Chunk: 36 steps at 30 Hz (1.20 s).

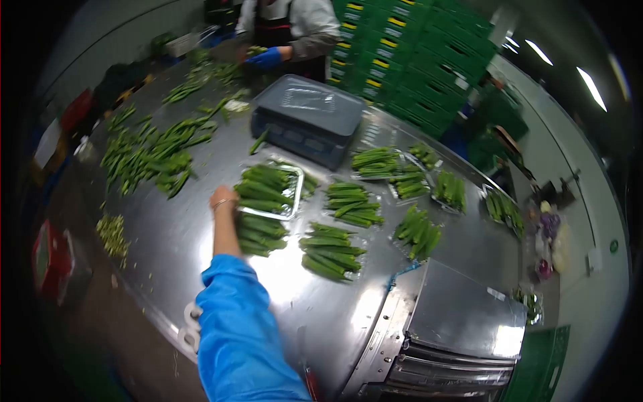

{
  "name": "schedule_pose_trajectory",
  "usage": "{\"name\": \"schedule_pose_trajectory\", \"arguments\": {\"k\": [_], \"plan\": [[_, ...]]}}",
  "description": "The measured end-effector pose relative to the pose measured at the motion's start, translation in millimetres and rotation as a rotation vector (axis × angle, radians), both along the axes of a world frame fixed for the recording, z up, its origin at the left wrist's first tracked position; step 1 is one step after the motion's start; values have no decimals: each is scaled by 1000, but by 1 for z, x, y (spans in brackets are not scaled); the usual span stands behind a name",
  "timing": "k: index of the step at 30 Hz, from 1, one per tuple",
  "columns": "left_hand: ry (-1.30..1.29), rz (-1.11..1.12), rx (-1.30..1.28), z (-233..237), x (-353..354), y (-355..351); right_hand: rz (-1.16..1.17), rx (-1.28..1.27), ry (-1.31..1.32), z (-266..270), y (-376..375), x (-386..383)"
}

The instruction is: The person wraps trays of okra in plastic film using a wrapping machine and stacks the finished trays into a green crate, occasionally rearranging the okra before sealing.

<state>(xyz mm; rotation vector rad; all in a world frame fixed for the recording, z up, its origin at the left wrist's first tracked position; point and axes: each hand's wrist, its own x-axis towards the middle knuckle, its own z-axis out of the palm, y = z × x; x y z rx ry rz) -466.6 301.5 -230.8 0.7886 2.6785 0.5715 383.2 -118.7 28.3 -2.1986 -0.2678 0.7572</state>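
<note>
Reaching up from the bottom of the head view, my left hand [223, 197] is closed on the left end of a clear plastic tray [297, 194] filled with okra [264, 187]. A bracelet and a blue sleeve show on that arm; the fingertips are partly hidden. Just below this tray lies another bunch of okra [260, 234], close to my wrist. To the right are more okra packs, including one bunch [331, 251] and another [351, 202]. My right hand is out of view.
A grey scale [307, 117] stands behind the trays. Loose okra [157, 154] and trimmed ends [112, 234] lie on the left of the steel table [201, 221]. A metal machine [462, 308] is at lower right. Across the table is a co-worker's blue-gloved hand [266, 58]; green crates [408, 60] rise behind.
</note>
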Motion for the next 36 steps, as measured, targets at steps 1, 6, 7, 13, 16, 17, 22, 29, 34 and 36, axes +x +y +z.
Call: {"name": "schedule_pose_trajectory", "arguments": {"k": [1, 6, 7, 13, 16, 17, 22, 29, 34, 36], "plan": [[45, -107, 46, -32, -28, 10, 99, -72, -93, 1, 1, -3], [-260, -245, 467, -20, -32, 0, 157, 43, -154, -33, 15, 10], [-485, -138, 613, -7, -20, -8, 83, 116, -162, -35, 28, -3], [-775, -51, 941, 66, 26, -21, 199, 241, -74, -33, 63, -41], [-709, -207, 896, 133, 95, -34, 227, 319, -53, -45, 73, -39], [-702, -227, 893, 147, 126, -38, 216, 310, -75, -45, 81, -46], [-908, -371, 763, 178, 307, -80, 379, 555, 94, -43, 122, -75], [-1068, -521, 611, 120, 507, -125, 542, 760, 379, -3, 151, -83], [-518, -989, 468, 143, 540, -179, 676, 745, 183, -16, 147, -43], [-82, -1105, 493, 180, 517, -219, 795, 576, -276, -29, 127, -13]]}}
